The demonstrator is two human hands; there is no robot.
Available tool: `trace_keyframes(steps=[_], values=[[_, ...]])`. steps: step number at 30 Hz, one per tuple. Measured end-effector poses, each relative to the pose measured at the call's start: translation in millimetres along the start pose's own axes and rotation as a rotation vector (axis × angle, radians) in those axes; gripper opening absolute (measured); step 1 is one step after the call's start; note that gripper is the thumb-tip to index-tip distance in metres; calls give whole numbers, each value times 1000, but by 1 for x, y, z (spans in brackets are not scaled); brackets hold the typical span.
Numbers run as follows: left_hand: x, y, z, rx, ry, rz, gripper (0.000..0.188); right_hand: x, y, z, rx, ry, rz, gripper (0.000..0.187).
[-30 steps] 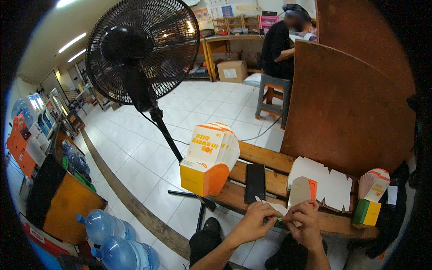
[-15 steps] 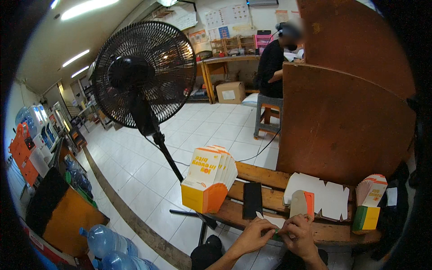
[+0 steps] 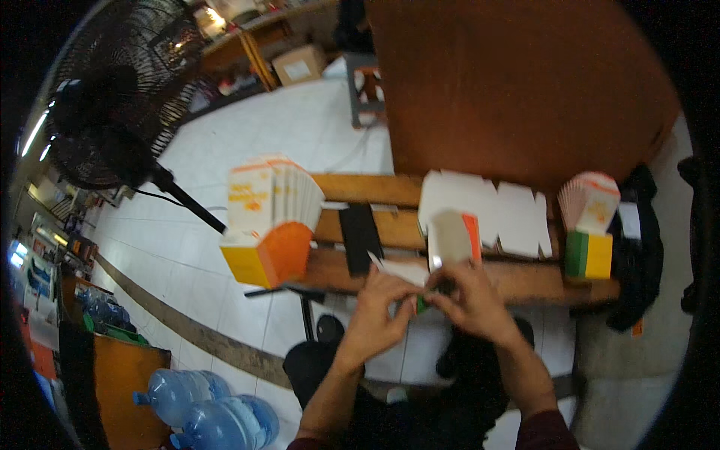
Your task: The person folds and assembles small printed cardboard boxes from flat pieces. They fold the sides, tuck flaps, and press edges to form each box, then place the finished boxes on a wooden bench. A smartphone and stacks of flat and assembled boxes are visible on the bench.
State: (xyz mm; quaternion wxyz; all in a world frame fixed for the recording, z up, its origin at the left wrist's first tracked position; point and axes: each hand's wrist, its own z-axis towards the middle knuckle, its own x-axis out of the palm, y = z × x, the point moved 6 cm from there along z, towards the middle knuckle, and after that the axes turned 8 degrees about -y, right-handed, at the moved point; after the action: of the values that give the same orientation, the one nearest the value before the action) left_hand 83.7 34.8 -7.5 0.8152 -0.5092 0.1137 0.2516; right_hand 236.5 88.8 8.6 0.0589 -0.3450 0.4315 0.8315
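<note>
Over the front edge of a wooden bench (image 3: 405, 232), both my hands pinch a partly folded paper carton (image 3: 450, 238), pale inside with an orange edge and a bit of green at my fingertips. My left hand (image 3: 379, 307) is closed on its left side, beside a white flap. Close by, my right hand (image 3: 469, 300) grips the other side with bent fingers. Behind the carton lie flat white carton blanks (image 3: 517, 217). A nested stack of white, yellow and orange cartons (image 3: 274, 225) stands at the left; a smaller stack with a green side (image 3: 592, 251) is at the right.
A flat black object (image 3: 361, 240) lies on the bench slats. A black pedestal fan (image 3: 124, 112) stands far left, its leg reaching near the bench. Large blue water bottles (image 3: 225, 420) lie lower left. A tall brown panel (image 3: 517, 90) rises behind the bench; dark cloth (image 3: 637, 255) hangs at right.
The view has tipped downward and turned right, so the bench and cartons sit higher and further left. Both hands stay on the carton; more of my forearms shows.
</note>
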Motion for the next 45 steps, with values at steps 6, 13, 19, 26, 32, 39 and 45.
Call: trace_keyframes(steps=[6,13,19,26,32,39,45], values=[[7,-1,4,-200,45,-137,26,8,-23,0,201,153,319,32],[-7,-4,8,-26,144,-14,21,-30,-27,8,178,-197,536,11],[-9,1,0,-361,-138,-545,18,-55,-13,3,-58,-809,210,24],[-12,4,-3,-423,-225,-492,25,5,28,7,-318,-40,139,56],[-8,28,-9,-655,-299,-737,28,10,32,9,-340,-132,50,33],[-13,31,-4,-474,-346,-673,11,-7,3,8,29,-247,220,13],[-24,5,-2,-88,-478,-252,9,-9,-4,13,17,-137,236,7]])
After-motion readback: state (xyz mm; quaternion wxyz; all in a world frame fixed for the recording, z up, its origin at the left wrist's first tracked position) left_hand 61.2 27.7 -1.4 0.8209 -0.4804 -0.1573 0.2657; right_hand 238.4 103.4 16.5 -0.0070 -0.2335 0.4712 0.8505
